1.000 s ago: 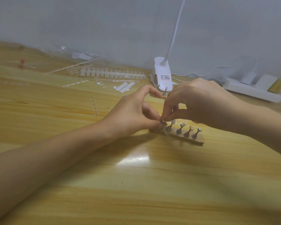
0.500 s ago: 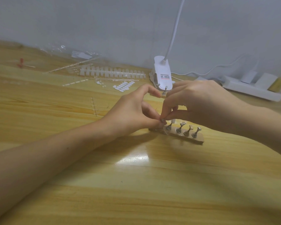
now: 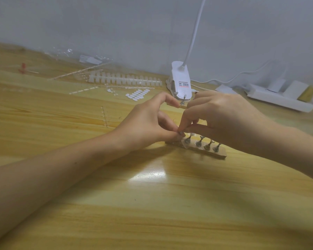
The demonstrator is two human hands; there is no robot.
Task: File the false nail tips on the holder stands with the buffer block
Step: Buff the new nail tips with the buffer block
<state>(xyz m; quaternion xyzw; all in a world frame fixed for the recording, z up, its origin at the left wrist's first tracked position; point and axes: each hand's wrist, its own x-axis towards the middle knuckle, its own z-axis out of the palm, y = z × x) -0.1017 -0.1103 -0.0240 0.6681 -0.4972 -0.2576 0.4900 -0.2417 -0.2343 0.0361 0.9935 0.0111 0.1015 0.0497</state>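
A small wooden base lies on the table with a row of several metal holder stands on it. My left hand and my right hand meet at the base's left end, fingertips touching above the leftmost stand. My right thumb and forefinger pinch a clear false nail tip there. My left thumb and fingers close on the leftmost stand, which they hide. A second wooden base with one visible stand sits behind my hands. I see no buffer block.
A white clip lamp stands behind the hands, its neck rising up the wall. A strip of nail tips, white adhesive pads and a plastic bag lie at the back left. A power strip lies back right.
Both hands stay at the left end of the base. My right fingertips have shifted only slightly over the leftmost stand.
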